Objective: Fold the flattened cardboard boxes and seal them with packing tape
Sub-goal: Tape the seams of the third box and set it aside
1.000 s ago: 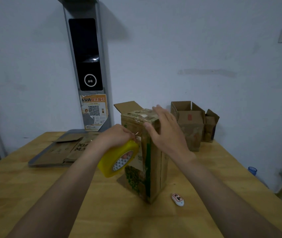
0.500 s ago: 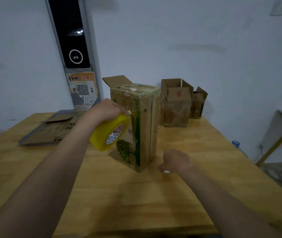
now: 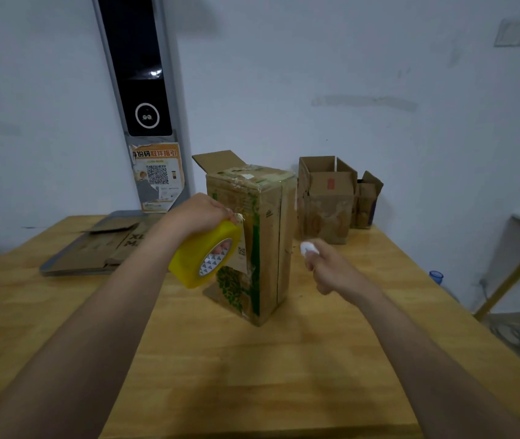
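A tall brown cardboard box (image 3: 265,248) with green print stands upright in the middle of the wooden table (image 3: 220,359); its top is folded over and taped, with one flap sticking up at the back left. My left hand (image 3: 198,213) grips a yellow roll of packing tape (image 3: 204,258) against the box's left face, with a strip of tape running from the roll onto the box. My right hand (image 3: 328,267) is raised to the right of the box and holds a small white cutter (image 3: 307,248).
Flattened cardboard boxes (image 3: 106,245) lie on a grey tray at the table's back left. Two folded boxes (image 3: 328,201) stand at the back right by the wall. A dark upright panel with a QR poster (image 3: 157,175) stands behind. A small blue cup (image 3: 436,276) sits beyond the right edge.
My right hand left the box top, dropped to the table, picked up the white cutter and now lifts it beside the box. My left hand keeps the tape roll at the box.
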A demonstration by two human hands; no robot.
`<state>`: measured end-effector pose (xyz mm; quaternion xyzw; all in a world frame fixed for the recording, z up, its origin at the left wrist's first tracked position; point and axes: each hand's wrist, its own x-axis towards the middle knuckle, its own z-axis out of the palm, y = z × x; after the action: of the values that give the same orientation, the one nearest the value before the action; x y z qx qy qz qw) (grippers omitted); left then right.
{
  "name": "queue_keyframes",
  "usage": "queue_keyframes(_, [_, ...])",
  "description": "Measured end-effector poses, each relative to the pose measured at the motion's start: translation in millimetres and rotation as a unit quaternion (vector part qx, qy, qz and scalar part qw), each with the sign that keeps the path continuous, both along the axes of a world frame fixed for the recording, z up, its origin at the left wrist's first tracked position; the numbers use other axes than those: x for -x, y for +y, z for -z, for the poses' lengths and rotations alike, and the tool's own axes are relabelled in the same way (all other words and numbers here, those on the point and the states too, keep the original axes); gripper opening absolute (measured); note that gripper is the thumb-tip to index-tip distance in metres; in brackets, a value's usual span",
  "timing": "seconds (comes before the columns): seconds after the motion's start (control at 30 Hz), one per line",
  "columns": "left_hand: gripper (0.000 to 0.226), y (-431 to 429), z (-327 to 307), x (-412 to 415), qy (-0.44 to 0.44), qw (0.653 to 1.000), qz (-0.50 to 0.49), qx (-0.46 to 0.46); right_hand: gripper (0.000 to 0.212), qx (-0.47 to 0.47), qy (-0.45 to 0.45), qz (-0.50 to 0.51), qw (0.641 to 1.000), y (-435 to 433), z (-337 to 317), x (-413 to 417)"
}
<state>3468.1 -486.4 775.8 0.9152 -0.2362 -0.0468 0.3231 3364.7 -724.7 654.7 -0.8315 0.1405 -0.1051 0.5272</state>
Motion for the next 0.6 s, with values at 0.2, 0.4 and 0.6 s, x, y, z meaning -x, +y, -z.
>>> queue_keyframes(0.2, [0.027,2,0,1,-0.001,1.000,0.016,0.003,0.026,0.154,-0.226,0.046,0.961,22,-76,10])
queue_keyframes(0.4, [0.031,3,3,-7,-0.034,0.999,0.008,-0.031,0.023,0.333,-0.306,-0.003,0.892,70,-111,-17])
queue_keyframes(0.6, [0.037,4,5,-12,-0.035,0.999,0.010,-0.027,0.036,0.520,-0.182,0.011,0.834,92,-102,-42])
